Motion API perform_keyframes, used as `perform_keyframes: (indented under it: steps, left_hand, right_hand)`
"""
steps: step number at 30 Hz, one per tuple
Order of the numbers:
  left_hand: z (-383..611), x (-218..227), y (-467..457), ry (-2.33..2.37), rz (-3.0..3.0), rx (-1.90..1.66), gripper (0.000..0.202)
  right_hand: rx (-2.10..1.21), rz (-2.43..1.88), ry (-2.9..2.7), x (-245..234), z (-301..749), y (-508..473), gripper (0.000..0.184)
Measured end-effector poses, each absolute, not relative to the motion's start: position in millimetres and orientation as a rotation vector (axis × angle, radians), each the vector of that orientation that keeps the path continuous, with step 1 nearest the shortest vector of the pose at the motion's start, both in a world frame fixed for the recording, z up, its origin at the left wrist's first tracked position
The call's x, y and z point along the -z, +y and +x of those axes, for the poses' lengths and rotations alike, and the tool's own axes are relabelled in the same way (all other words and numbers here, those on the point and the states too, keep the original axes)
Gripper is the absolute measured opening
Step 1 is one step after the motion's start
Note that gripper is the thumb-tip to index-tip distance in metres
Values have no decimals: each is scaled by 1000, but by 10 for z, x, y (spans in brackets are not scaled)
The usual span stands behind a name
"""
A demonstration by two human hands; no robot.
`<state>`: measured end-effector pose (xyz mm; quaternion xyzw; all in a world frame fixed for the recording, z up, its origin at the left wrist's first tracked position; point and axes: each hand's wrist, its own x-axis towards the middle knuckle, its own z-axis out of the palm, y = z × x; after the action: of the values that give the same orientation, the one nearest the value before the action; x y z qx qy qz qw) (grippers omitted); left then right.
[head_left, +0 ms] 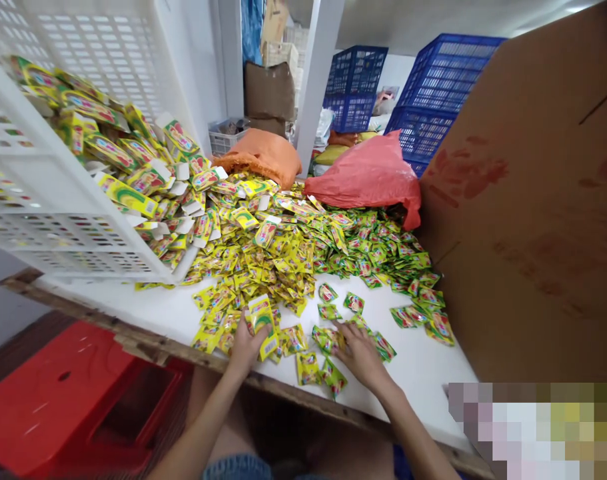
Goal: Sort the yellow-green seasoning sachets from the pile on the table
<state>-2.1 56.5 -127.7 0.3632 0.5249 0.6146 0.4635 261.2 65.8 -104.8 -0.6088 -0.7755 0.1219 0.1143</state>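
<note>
Sachets (283, 260) in yellow and green are lying in a broad heap on a white table (423, 367), and I am watching through the head camera as two bare hands are resting at the heap's near edge. At its near-left fringe the left hand (246, 347) is grasping a small yellow carton (262, 323), fingers wrapped behind and thumb across its face, lifting it upright clear of the loose packets. Just off the heap's near-right edge the right hand (360, 357) is lying released, palm down and fingers spread over a few green sachets (330, 339). It is gripping nothing, and I judge the flat press is pinning them in place. Left of the heap a white crate (58, 200) is lying tipped on its side, which is why flat cartons (133, 167) are spilling towards the pile. Right of the heap a cardboard sheet (523, 220) is leaning like a wall, hemming the packets in. Behind the heap a red bag (368, 177) and an orange sack (263, 157) are slumping.
</note>
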Motion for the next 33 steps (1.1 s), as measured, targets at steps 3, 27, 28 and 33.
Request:
perform_keyframes:
  steps: [3, 27, 28, 33]
  left_hand:
    - [-25, 1271, 570, 1285, 905, -1505, 45]
    - [-28, 1285, 560, 1229, 764, -1339, 45]
    - [-23, 1253, 557, 1190, 763, -1323, 44]
    - [11, 1017, 488, 955, 863, -1217, 33]
  right_hand:
    - [-497, -1788, -2193, 1087, 2609, 640, 39]
    - [-1165, -1548, -1207, 1065, 2542, 94, 36]
    - [-1070, -1621, -1260, 1110, 2509, 69, 36]
    - [-653, -1967, -1583, 1199, 2376, 8, 25]
